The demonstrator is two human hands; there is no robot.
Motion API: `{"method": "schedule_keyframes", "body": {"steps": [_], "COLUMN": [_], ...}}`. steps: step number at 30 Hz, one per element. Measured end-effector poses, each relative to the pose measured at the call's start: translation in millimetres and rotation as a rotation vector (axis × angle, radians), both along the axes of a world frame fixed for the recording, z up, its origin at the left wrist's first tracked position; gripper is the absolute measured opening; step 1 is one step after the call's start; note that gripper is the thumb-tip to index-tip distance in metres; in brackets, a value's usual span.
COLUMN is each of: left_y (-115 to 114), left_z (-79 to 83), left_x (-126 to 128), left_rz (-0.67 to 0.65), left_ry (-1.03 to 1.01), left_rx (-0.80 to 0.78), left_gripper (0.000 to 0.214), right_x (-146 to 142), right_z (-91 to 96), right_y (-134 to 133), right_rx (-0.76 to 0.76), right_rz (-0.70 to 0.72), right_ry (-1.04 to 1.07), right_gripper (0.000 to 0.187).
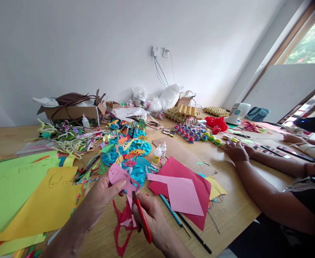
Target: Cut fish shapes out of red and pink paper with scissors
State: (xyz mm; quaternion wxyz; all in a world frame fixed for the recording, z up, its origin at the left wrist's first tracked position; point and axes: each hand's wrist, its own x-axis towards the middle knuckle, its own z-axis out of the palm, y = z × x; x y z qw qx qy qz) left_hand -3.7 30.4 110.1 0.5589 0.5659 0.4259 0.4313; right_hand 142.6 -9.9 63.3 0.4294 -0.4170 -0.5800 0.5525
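A pink paper fish (118,174) with a drawn eye is pinched between the thumb and fingers of my left hand (107,193). My right hand (152,218) is closed round red-handled scissors (144,221), whose blades meet the tail end of the fish. Below them lie red paper scraps (122,229) and small pink offcuts. A notched pink sheet (185,195) rests on a red sheet (197,175) to the right of my hands. Behind the fish, blue painted pieces (138,171) carry several colourful paper fish.
White glue bottles (156,154) stand at mid-table, with pencils (170,210) nearer me. Green (9,193) and yellow sheets (50,197) cover the left. On the right, a co-worker's hand (235,151) touches a painted egg-carton strip (211,138). A cardboard box (74,114) stands behind.
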Motion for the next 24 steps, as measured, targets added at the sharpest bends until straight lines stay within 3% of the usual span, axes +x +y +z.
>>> {"method": "schedule_keyframes", "body": {"steps": [10, 24], "left_y": [-1.4, 1.2], "left_z": [7.1, 9.4], "left_x": [-9.1, -8.1], "left_rz": [-0.027, -0.171], "left_ry": [-0.058, 0.103], "left_rx": [-0.045, -0.063], "left_gripper": [0.015, 0.021], "right_x": [-0.8, 3.1], "right_z": [-1.5, -2.0], "right_y": [0.5, 2.4], "right_rx": [-0.072, -0.062], "right_rz": [-0.025, 0.043], "right_ry": [0.151, 0.142], "right_gripper": [0.057, 0.053]}}
